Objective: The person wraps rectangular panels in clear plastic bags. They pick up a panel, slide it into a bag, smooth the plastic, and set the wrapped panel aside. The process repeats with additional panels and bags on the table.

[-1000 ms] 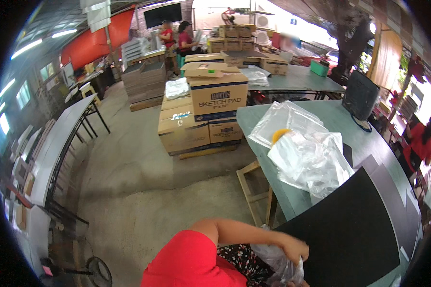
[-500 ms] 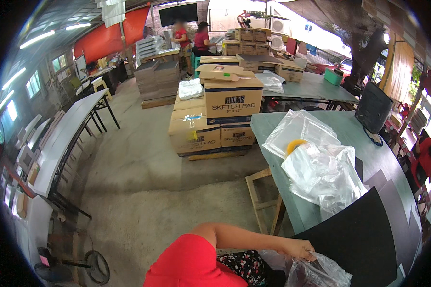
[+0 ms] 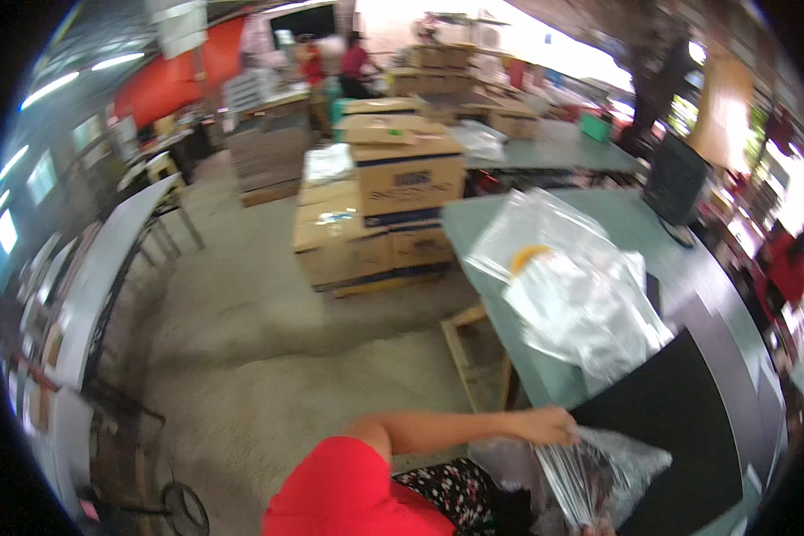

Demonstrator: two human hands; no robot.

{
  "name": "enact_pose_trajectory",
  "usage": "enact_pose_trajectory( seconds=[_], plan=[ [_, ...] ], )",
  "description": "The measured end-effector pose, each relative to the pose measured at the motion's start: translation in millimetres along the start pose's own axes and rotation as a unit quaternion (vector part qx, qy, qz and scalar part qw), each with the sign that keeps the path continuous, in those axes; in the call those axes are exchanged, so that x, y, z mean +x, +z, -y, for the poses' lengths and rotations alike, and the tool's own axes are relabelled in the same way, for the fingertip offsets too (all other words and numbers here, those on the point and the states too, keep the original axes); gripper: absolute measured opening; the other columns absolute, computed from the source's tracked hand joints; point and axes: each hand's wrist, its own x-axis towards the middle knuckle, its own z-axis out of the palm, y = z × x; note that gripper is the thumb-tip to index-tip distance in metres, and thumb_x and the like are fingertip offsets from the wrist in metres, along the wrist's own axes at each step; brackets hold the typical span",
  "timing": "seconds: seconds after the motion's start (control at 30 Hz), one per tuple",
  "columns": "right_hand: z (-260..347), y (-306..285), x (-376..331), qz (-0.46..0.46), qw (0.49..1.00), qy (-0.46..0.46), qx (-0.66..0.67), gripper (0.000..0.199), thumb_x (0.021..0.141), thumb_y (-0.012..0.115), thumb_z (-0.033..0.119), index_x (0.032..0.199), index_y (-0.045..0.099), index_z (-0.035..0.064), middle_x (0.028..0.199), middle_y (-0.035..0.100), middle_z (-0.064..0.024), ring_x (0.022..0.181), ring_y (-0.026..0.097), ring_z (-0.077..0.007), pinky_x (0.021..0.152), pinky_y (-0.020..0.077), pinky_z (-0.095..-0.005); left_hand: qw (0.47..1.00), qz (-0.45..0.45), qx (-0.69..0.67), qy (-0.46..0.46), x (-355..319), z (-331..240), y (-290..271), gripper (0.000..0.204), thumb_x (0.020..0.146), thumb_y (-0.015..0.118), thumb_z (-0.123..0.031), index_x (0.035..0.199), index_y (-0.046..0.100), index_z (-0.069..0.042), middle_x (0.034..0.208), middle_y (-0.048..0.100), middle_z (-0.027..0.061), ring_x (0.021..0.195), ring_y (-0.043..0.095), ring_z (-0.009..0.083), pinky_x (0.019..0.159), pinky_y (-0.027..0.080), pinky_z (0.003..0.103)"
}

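Observation:
My left hand (image 3: 549, 426) is closed on the upper edge of a clear plastic bag (image 3: 621, 460), over the black sheet at the near table end. Tight pleats in the plastic run down to the fingers of my right hand (image 3: 596, 529), which just show at the lower edge, pinched on the bag. The rest of that hand is out of view. Beneath the bag lies a large black sheet (image 3: 679, 402), fanned over further dark sheets (image 3: 722, 341). More clear plastic bags (image 3: 581, 304) lie in a loose heap on the green table (image 3: 527, 357), with a yellow tape roll (image 3: 529, 257) among them.
Cardboard cartons (image 3: 411, 183) stand stacked on a pallet ahead. A dark upright case (image 3: 677, 179) is on the table's far side. A wooden frame (image 3: 463, 357) stands beside the near table. A long white table (image 3: 107, 277) runs along the left; two people work at the back.
My left hand has risen slightly, drawing the bag upward and stretching it into pleats. Fingers of my right hand have come into view at the bottom. The whole view has shifted and blurred.

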Motion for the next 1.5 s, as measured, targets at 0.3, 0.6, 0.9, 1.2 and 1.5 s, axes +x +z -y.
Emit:
enact_pose_trajectory(
  seconds=[0.3,0.6,0.9,1.2,1.5],
  plan=[
    [-15,-2,25,0.048,0.995,0.077,0.041,0.015,0.067,0.066,0.011,0.075,0.060,-0.0012,0.069,0.059,-0.0042,0.062,0.054,-0.0107,0.059,0.0422,-0.0235,0.927,-0.232,0.289,0.058,-16,-91,-26,0.032,0.072,0.060,-0.027,0.087,0.056,0.001,0.080,0.056,0.0172,0.079,0.054,0.0295,0.070,0.042,0.036],
    [-27,35,34,-0.044,0.959,0.051,0.274,0.030,0.077,0.060,0.033,0.061,0.052,0.0092,0.052,0.047,0.0030,0.042,0.041,-0.0053,0.042,0.0335,-0.0198,0.992,0.088,0.081,-0.048,-9,-80,47,0.024,0.073,0.059,-0.023,0.074,0.060,0.001,0.061,0.057,0.0117,0.056,0.054,0.0177,0.054,0.043,0.030],
    [55,52,14,0.070,0.986,-0.130,-0.079,0.010,0.073,0.059,0.012,0.077,0.057,0.0036,0.067,0.055,-0.0042,0.062,0.052,-0.0131,0.057,0.0429,-0.0253,0.972,-0.041,0.154,0.171,-41,-149,17,0.031,0.076,0.059,-0.028,0.088,0.051,0.000,0.084,0.055,0.0167,0.082,0.051,0.0292,0.077,0.038,0.041],
    [64,22,8,0.136,0.949,-0.224,-0.176,0.063,0.067,0.060,0.041,0.114,0.043,0.0024,0.110,0.048,-0.0148,0.102,0.046,-0.0265,0.087,0.0330,-0.0413,0.969,0.126,-0.182,0.109,-8,-135,60,0.015,0.076,0.050,-0.013,0.083,0.055,-0.001,0.068,0.055,0.0062,0.072,0.050,0.0097,0.065,0.040,0.027],
    [30,-27,16,0.157,0.847,-0.128,-0.492,0.047,0.071,0.057,0.029,0.108,0.047,0.0021,0.103,0.052,-0.0167,0.094,0.050,-0.0265,0.080,0.0382,-0.0418,0.869,0.439,-0.178,0.143,5,-120,26,0.018,0.079,0.053,-0.017,0.084,0.060,-0.001,0.072,0.056,0.0033,0.067,0.050,0.0100,0.060,0.039,0.025]
  ],
)
